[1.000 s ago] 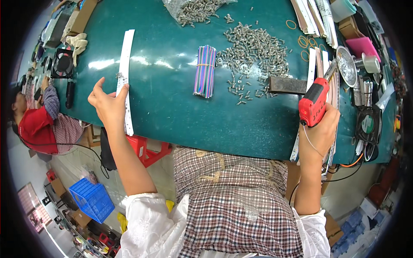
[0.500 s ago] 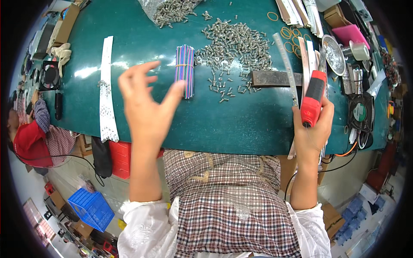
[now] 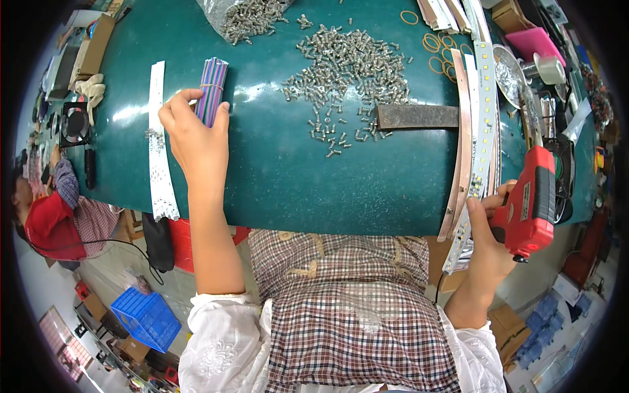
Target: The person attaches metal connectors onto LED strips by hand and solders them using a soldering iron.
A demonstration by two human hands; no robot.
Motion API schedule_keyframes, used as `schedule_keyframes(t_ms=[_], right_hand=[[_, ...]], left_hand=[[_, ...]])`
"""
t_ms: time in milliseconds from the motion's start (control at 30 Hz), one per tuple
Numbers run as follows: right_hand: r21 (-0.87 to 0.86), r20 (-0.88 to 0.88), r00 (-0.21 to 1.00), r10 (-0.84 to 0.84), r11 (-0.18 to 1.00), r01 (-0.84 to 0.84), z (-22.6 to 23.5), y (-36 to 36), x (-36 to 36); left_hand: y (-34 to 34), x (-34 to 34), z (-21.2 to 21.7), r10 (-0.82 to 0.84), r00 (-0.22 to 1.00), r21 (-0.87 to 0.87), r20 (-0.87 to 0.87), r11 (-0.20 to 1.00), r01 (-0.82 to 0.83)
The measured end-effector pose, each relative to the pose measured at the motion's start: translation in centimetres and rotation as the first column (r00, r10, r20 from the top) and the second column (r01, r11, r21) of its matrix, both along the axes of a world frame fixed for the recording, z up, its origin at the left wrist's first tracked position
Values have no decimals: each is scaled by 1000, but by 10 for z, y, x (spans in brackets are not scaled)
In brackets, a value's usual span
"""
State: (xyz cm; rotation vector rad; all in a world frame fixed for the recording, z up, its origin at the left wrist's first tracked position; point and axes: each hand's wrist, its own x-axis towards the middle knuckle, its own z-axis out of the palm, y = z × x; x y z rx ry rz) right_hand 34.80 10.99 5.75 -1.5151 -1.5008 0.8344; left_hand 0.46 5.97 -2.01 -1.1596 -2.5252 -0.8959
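My left hand [image 3: 200,141] closes thumb and fingers around the lower part of a bundle of thin coloured wires [image 3: 213,73], blue, pink and dark, tied with a rubber band. My right hand [image 3: 490,245] holds a red and black soldering gun [image 3: 532,196], its tip directed toward the far side. The same hand's thumb presses on a white LED strip [image 3: 485,105] with small yellow squares, which overhangs the table's near edge. Left of my left hand lies a stack of narrow white strips [image 3: 162,177] with small metal pieces on it.
Small metal connectors [image 3: 350,62] lie in a heap mid-table, beside a dark flat bar [image 3: 416,116]. A plastic bag of connectors [image 3: 249,16] is at the back. Rubber bands [image 3: 432,44], a metal dish [image 3: 508,75] and a solder spool [image 3: 549,69] sit at right. Another person [image 3: 49,213] works at far left.
The left hand has moved left and taken the wire bundle with it, away from the connectors. The right hand has shifted right and nearer with the soldering gun; the LED strip now shows its yellow-dotted face.
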Motion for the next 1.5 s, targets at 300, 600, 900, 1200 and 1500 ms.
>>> schedule_keyframes(t_ms=[300, 600, 900, 1200, 1500], right_hand=[[-71, -84, 994, 75, 994, -81, 10, -12, 13], [-210, -188, 982, 31, 975, -71, 5, -23, 13], [-301, -190, 971, 146, 933, -199, -3, -19, 3], [-295, -346, 927, 145, 921, -255, -13, -20, -22], [-322, -422, 901, 97, 913, -249, -24, -20, -19]], left_hand=[[10, 63, 13, -516, 762, 106, 390, 848, 520], [11, 72, 10, -409, 775, -83, 481, 859, 505], [8, 95, 23, -415, 438, 293, 798, 901, 320], [9, 150, 24, -325, -432, 419, 841, 898, 139], [7, 159, 11, -357, -440, 446, 824, 887, 117]])
